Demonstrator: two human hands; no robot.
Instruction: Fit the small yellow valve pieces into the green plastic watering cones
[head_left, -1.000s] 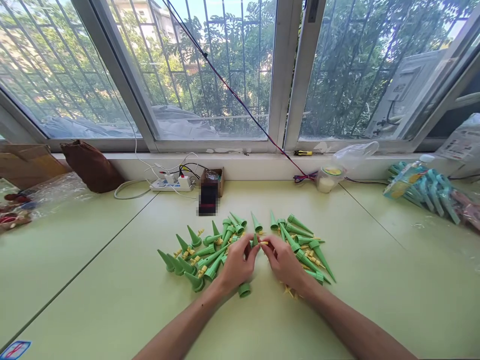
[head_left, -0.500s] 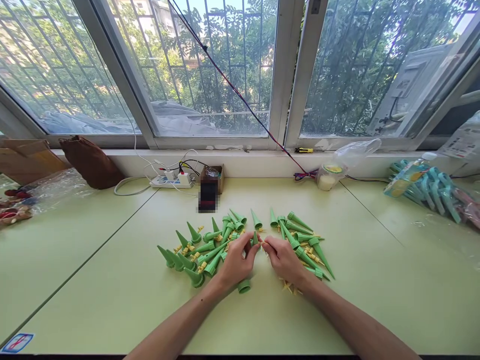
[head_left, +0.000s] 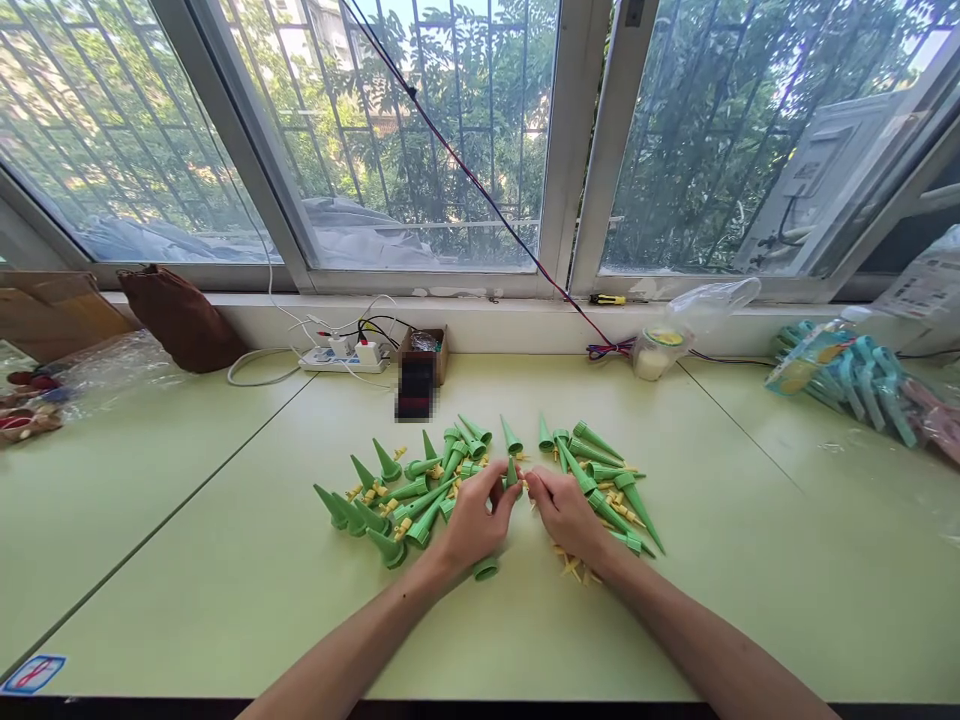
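Note:
My left hand [head_left: 480, 513] is closed round a green plastic cone [head_left: 511, 472], its tip pointing up between thumb and fingers. Close beside it, my right hand [head_left: 564, 510] has its thumb and fingers pinched together; a small pale yellow piece seems to show at the fingertips, too small to make out fully. Several green cones [head_left: 388, 548] with ribbed caps stand and lie left of my hands, mixed with yellow valve-like pieces [head_left: 403, 528]. More green cones [head_left: 611, 515] lie to the right. Thin yellow pieces [head_left: 574, 568] lie under my right wrist, and a green cap [head_left: 486, 569] sits by my left forearm.
Along the back of the pale green table [head_left: 225, 600] are a power strip [head_left: 341, 360], a small cardboard box [head_left: 435, 362] and a plastic cup [head_left: 656, 352]. A brown bag [head_left: 180, 320] leans at the left; bagged teal items [head_left: 866, 380] lie right.
The view has shifted slightly. Both hands stay almost in place, fingertips close together, with the cone still in my left hand.

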